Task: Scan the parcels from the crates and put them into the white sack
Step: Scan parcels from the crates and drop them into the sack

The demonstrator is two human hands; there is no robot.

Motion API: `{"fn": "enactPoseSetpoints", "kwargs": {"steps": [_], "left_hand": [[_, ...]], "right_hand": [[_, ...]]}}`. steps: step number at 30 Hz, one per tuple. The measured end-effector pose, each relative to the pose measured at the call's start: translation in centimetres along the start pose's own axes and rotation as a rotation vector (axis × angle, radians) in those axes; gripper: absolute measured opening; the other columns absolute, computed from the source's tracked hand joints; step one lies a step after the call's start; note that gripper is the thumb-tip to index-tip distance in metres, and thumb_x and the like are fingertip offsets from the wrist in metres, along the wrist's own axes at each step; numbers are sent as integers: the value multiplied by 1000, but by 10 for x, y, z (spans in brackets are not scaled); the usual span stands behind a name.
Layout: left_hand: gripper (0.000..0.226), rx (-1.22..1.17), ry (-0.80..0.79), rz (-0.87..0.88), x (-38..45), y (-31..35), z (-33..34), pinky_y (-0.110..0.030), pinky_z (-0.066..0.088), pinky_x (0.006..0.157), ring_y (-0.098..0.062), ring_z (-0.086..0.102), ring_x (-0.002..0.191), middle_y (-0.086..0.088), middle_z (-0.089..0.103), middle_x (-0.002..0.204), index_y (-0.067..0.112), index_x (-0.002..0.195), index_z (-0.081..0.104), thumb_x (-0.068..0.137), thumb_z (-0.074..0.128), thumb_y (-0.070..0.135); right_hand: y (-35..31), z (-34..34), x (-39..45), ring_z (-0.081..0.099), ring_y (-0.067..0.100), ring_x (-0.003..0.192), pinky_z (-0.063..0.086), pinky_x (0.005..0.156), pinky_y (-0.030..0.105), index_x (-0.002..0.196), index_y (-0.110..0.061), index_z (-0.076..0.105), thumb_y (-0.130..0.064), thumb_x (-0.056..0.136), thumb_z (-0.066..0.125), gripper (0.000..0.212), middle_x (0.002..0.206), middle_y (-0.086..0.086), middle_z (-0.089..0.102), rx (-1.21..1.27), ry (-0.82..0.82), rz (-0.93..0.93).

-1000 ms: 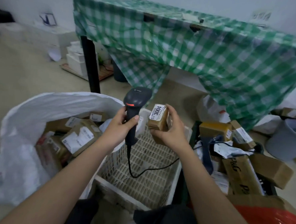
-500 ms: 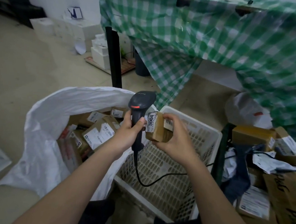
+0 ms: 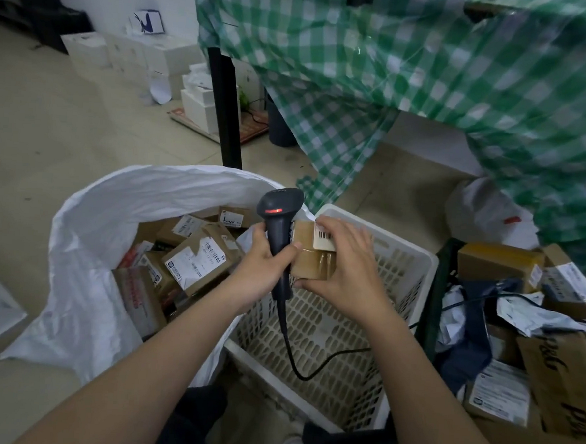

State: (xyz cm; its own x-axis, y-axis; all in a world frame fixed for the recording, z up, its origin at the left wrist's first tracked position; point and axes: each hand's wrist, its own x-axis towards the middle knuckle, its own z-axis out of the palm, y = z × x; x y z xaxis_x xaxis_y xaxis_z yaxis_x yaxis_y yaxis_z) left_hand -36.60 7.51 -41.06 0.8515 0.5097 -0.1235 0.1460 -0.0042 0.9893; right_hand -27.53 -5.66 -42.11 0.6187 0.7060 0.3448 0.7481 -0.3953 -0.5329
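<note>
White sack [image 3: 88,243]: on the floor at left, mouth open, labelled cardboard parcels inside. Left hand [image 3: 261,264]: fingers wrapped round the handle of a corded barcode scanner [image 3: 280,217], upright, red light lit. Small brown parcel [image 3: 311,257]: just beside the scanner, above the white crate [image 3: 415,274], gripped by the right hand [image 3: 347,263]. Dark crate [image 3: 431,299]: far right, heaped with parcels.

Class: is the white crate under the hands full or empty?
Empty: the white crate's slotted floor shows bare, crossed only by the scanner's cable.
</note>
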Motion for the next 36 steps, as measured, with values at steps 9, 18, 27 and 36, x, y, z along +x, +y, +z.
{"fn": "enactPoseSetpoints", "kwargs": {"steps": [9, 18, 27, 36], "left_hand": [[46, -69, -43, -15, 4, -2, -14, -26, 57, 73, -7, 63, 100, 3, 60, 117, 28, 135, 33, 96, 56, 20], [31, 35, -91, -8, 2, -12, -26, -38, 49, 96, -11, 64, 108, 2, 65, 117, 19, 125, 49, 95, 57, 15], [37, 83, -131, 22, 1, -8, -19, -17, 50, 81, 0, 60, 103, 10, 64, 114, 27, 123, 51, 91, 64, 14], [51, 37, -96, 28, 4, -7, -17, -30, 51, 90, -6, 62, 105, 7, 62, 120, 36, 113, 50, 78, 78, 12]], "right_hand": [[19, -26, -15, 52, 20, 126, 43, 107, 46, 149, -26, 33, -55, 79, 67, 83, 146, 3, 47, 685, -56, 677], [38, -29, -26, 55, 16, 119, 47, 101, 37, 122, -30, 49, -11, 77, 80, 58, 126, -3, 59, 757, 54, 540], [38, -34, -22, 48, 9, 122, 40, 107, 36, 113, -40, 56, -10, 72, 84, 58, 128, -7, 57, 610, 89, 474], [42, -34, -15, 48, 18, 124, 41, 109, 48, 133, -49, 51, -34, 74, 82, 68, 134, 3, 47, 528, 86, 435]]}}
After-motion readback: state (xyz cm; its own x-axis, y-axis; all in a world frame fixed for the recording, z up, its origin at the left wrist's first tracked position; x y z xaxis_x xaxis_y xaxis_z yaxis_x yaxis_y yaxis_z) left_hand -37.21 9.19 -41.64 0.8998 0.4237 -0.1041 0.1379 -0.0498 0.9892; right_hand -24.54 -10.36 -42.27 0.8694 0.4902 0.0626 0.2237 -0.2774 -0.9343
